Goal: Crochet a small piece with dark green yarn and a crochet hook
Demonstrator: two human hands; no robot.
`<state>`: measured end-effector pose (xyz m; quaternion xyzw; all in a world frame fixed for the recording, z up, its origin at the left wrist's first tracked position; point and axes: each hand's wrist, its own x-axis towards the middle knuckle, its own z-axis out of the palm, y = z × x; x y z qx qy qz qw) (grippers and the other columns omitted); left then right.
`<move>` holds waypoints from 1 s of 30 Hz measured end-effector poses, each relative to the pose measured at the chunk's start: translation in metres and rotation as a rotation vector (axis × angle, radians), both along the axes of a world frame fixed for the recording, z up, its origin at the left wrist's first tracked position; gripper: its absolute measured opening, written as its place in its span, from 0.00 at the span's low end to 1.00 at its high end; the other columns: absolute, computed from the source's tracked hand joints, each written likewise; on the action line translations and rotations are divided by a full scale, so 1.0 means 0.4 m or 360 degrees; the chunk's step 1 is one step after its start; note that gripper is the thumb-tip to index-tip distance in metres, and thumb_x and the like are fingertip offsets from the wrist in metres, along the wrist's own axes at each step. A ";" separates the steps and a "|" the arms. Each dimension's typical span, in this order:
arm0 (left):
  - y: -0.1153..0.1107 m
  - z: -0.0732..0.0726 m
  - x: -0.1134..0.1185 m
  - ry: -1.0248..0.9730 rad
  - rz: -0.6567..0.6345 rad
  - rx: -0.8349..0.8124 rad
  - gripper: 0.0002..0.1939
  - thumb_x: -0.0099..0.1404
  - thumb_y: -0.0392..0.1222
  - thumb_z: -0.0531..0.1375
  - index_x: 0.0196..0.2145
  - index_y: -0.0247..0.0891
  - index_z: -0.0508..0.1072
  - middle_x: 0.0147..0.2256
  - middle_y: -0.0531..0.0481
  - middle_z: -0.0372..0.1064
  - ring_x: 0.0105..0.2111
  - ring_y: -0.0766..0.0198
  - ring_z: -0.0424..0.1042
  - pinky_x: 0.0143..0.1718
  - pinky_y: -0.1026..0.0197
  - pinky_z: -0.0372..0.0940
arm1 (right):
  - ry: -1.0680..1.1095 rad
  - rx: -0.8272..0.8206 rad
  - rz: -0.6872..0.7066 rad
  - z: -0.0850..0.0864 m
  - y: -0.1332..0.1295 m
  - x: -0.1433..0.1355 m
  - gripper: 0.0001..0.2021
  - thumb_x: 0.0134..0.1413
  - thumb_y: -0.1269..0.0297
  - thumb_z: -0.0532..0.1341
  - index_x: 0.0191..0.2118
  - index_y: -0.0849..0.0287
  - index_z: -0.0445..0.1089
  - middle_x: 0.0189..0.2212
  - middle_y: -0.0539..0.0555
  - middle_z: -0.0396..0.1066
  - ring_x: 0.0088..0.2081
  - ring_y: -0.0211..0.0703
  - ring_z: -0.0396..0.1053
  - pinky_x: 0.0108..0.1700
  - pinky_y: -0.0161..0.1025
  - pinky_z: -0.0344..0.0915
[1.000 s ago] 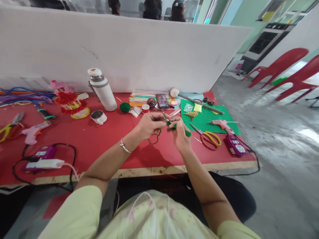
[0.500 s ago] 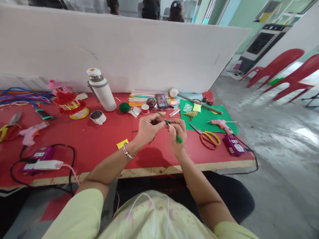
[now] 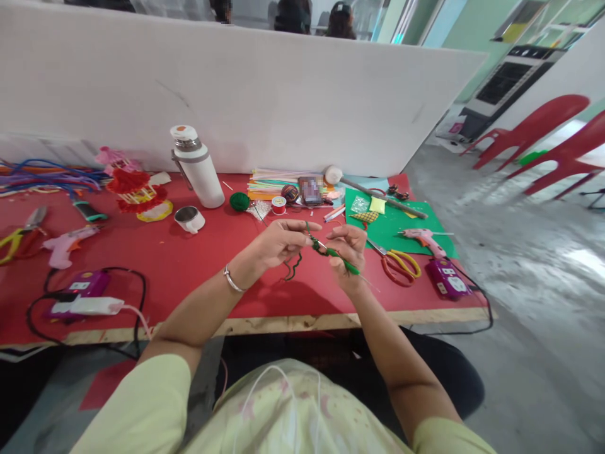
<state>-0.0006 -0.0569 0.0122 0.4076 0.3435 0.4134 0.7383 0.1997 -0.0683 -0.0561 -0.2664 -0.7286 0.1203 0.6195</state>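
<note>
Over the middle of the red table, my left hand [image 3: 281,244] pinches a small piece of dark green yarn work [image 3: 317,244] between thumb and fingers. Green yarn runs over its index finger, and a loose yarn tail [image 3: 293,270] hangs below. My right hand [image 3: 348,252] holds a crochet hook [image 3: 347,261] by its green handle, with the fingers loosely curled. The metal shaft points left into the yarn work. Behind my left hand lies a green yarn ball [image 3: 239,202], with a strand leading from it towards the hands.
Scissors [image 3: 397,265] and a pink glue gun [image 3: 423,239] lie right, near a purple power box [image 3: 449,277]. A white flask [image 3: 201,170] and metal cup [image 3: 190,219] stand left of the yarn ball. A red spool [image 3: 278,205] sits behind my hands. A white partition [image 3: 283,101] borders the table's back.
My right hand has moved a little right and its fingers have loosened around the hook. The yarn work shows more between my hands. A yellow paper near my left wrist is now hidden.
</note>
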 end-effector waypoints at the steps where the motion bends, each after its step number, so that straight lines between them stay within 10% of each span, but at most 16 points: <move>1: 0.002 -0.001 -0.003 0.0020 -0.0034 -0.0009 0.20 0.45 0.31 0.73 0.40 0.32 0.84 0.17 0.59 0.62 0.15 0.78 0.47 0.19 0.65 0.37 | -0.0029 0.0010 0.0013 0.000 0.002 0.009 0.22 0.67 0.38 0.58 0.40 0.49 0.80 0.49 0.57 0.63 0.46 0.50 0.72 0.42 0.50 0.77; 19: 0.027 -0.003 -0.025 0.0262 -0.0304 0.0051 0.18 0.49 0.32 0.70 0.40 0.31 0.84 0.17 0.58 0.60 0.16 0.76 0.48 0.20 0.63 0.38 | -0.0844 0.0542 -0.0141 0.075 0.015 0.110 0.05 0.62 0.61 0.71 0.42 0.51 0.77 0.51 0.56 0.74 0.46 0.46 0.75 0.43 0.45 0.75; 30: 0.029 0.011 -0.021 0.0338 -0.0405 0.0052 0.15 0.44 0.32 0.67 0.33 0.31 0.85 0.18 0.55 0.62 0.16 0.76 0.49 0.20 0.64 0.39 | -0.0752 0.0155 0.0164 0.091 -0.002 0.137 0.08 0.66 0.53 0.66 0.44 0.46 0.82 0.55 0.57 0.72 0.48 0.48 0.72 0.44 0.48 0.78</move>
